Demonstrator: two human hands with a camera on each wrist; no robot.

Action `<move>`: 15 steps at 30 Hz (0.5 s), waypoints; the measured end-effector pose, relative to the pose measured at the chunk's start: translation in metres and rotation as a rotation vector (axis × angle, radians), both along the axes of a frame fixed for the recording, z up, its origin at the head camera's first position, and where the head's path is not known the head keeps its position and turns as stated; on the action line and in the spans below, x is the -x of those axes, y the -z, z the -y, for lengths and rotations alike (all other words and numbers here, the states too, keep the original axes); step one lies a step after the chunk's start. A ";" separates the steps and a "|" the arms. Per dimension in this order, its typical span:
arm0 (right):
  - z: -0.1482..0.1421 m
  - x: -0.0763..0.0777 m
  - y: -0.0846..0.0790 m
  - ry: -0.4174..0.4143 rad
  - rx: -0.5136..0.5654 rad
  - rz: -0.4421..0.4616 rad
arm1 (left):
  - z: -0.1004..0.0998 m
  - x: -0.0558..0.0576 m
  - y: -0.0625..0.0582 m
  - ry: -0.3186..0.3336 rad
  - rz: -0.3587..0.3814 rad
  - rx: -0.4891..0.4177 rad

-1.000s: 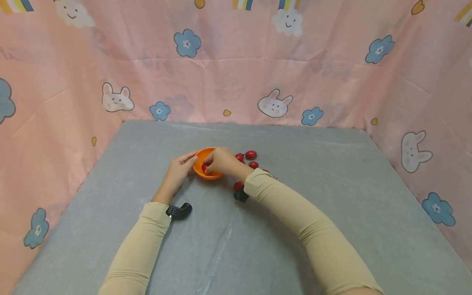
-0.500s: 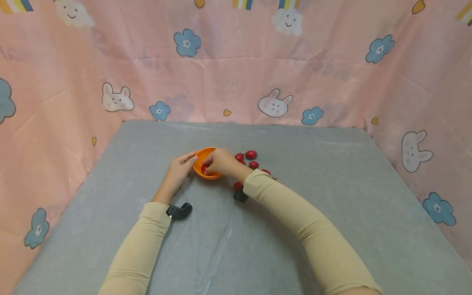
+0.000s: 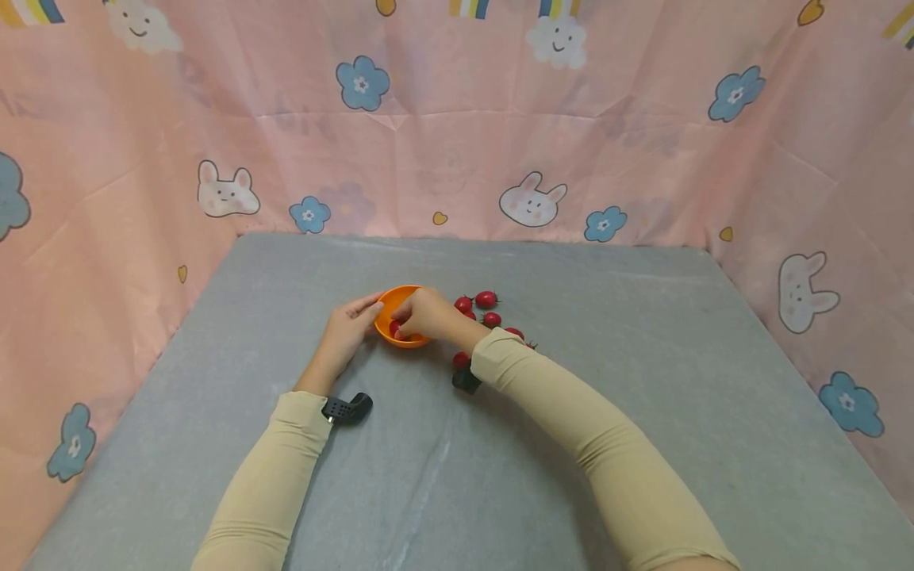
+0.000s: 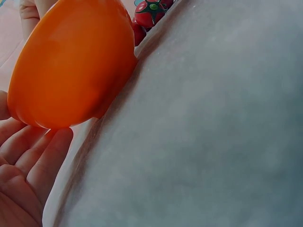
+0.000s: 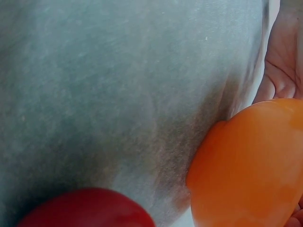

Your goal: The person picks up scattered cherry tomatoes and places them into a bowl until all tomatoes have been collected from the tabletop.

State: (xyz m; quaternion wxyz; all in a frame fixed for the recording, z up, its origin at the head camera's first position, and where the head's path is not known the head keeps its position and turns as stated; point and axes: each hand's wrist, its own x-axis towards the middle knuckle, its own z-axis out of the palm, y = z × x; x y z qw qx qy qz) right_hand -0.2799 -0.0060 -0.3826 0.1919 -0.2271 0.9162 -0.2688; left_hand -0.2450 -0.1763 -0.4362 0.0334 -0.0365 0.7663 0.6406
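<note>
An orange bowl (image 3: 390, 300) stands on the table in the middle of the head view. My left hand (image 3: 339, 339) holds its left side, thumb at the rim and fingers against the outer wall, as the left wrist view also shows on the bowl (image 4: 75, 66). Reaching in from the right, my right hand (image 3: 434, 313) has its fingertips down inside the bowl and pinches a small red cherry tomato (image 3: 396, 327). The bowl's inside is partly hidden by that hand. Several more cherry tomatoes (image 3: 486, 300) lie just right of the bowl, some partly covered by the right forearm.
A grey cloth covers the table (image 3: 400, 476). One tomato (image 3: 460, 360) lies nearer, beside the black right wrist camera (image 3: 467, 380); a red tomato (image 5: 90, 212) shows large in the right wrist view. A pink patterned curtain (image 3: 443, 143) encloses the back and sides.
Hardly anything differs. The right hand and sleeve have shifted very slightly, while the bowl and left hand stay in place.
</note>
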 end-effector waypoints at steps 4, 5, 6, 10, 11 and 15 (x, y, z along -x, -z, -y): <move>-0.002 0.001 -0.001 0.042 0.029 0.045 | 0.000 -0.001 0.000 0.003 0.005 0.018; -0.003 0.001 -0.001 0.055 0.037 0.055 | 0.000 -0.001 0.000 0.004 0.003 0.020; -0.004 0.002 -0.002 0.068 0.049 0.065 | 0.000 -0.001 0.000 0.004 0.002 0.020; -0.009 0.004 -0.004 0.116 0.108 0.095 | 0.000 -0.001 -0.001 0.002 -0.001 0.020; -0.011 0.004 -0.005 0.123 0.128 0.101 | 0.000 -0.001 -0.001 0.003 -0.001 0.022; -0.020 0.006 -0.008 0.136 0.211 0.124 | 0.000 -0.001 -0.001 -0.002 0.002 0.029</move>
